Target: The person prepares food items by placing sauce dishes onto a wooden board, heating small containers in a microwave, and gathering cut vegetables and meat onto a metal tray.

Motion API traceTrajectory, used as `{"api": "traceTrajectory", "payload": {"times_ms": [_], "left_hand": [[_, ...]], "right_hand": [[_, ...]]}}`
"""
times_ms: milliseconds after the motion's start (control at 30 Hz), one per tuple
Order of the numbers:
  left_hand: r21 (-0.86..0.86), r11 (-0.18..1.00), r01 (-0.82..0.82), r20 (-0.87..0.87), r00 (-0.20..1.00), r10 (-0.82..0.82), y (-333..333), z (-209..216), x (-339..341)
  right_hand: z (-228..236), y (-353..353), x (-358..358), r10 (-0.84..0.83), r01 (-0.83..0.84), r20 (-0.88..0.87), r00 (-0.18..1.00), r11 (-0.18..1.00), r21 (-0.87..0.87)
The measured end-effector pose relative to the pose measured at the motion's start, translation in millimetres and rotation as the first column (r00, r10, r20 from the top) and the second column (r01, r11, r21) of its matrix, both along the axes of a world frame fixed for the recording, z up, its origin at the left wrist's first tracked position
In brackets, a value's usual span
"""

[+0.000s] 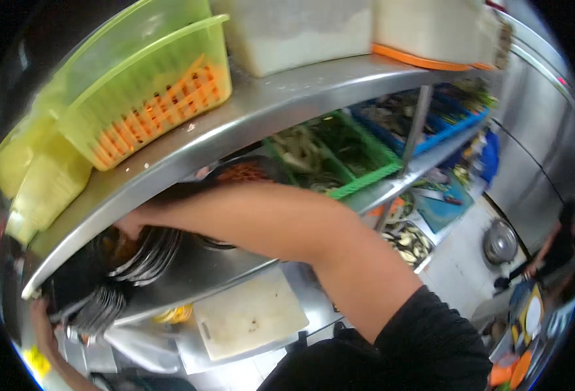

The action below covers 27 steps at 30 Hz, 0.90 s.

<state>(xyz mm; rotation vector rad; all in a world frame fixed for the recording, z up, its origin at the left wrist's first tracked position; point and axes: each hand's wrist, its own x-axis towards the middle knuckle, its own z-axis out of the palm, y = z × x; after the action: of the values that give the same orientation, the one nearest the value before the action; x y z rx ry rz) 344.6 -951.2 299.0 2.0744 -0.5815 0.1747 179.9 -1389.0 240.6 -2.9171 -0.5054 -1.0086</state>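
Right hand at nested metal dishes, left of frame

Dishes sit on lower shelf, left of centre, nested probably to save room. Right hand just above them, fingers blurred; can't tell grip. Left hand, lower left, by black tray, maybe steadying; grip also unclear. Second metal stack below. Yellow-green basket upper left, cutting board bottom centre.
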Motion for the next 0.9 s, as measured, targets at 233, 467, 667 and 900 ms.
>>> {"api": "traceTrajectory", "payload": {"times_ms": [233,467,667,900], "left_hand": [[-0.146,0.983,-0.111,0.21,0.968,0.14,39,-11,-177],[-0.402,0.859,-0.317,-0.045,0.944,0.327,109,-65,-329],[-0.189,0.801,-0.568,-0.389,0.792,0.47,55,-123,-428],[-0.245,0.968,-0.06,-0.496,0.865,-0.072,26,-196,-386]], "right_hand": [[36,14,-51,0.288,-0.21,-0.258,0.922,0.934,0.29],[47,-38,-88,0.399,-0.129,-0.403,0.823,0.824,0.552],[54,-43,-73,0.292,-0.038,-0.48,0.827,0.882,0.47],[46,-8,-67,-0.037,0.091,-0.546,0.837,0.993,0.073]]}}
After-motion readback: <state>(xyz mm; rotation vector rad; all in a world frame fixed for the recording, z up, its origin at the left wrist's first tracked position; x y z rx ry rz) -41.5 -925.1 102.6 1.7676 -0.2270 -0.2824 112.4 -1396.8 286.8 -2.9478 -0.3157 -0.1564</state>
